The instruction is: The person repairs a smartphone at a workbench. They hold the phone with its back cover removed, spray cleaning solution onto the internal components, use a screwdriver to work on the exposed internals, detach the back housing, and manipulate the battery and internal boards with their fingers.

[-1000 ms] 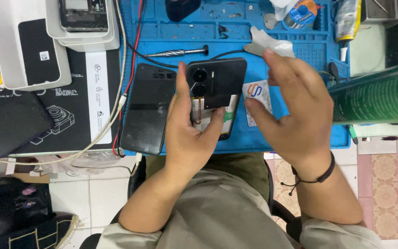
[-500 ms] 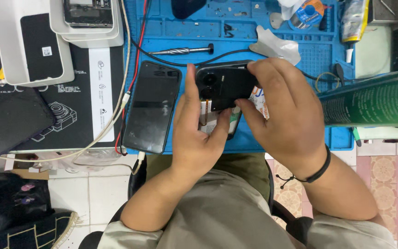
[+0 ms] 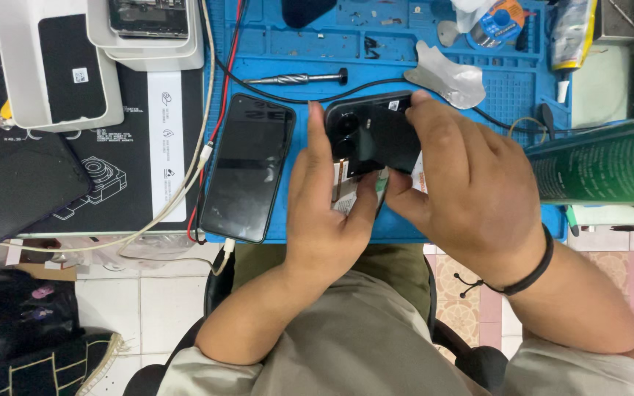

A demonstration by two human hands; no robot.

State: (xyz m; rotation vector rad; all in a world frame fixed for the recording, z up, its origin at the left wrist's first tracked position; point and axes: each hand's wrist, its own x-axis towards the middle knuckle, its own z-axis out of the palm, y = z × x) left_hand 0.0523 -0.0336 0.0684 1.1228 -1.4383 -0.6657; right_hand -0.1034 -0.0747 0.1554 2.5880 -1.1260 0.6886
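I see black phone back cover (image 3: 376, 139) above blue mat (image 3: 295, 51), long axis roughly left-right, camera end toward left, lens rings up. Left hand (image 3: 332, 213) half curled, thumb along camera end, fingers under it. Right hand (image 3: 471, 183) clamped over cover's right end, fingers closed on far edge. Second dark phone (image 3: 247, 167) flat on mat just left, screen up. Screwdriver (image 3: 295, 78) beyond.

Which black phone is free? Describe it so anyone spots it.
Start at the blue work mat. On its left edge lies the dark phone, screen up, untouched. Unlike the black phone gripped by both hands, it shows no camera rings.
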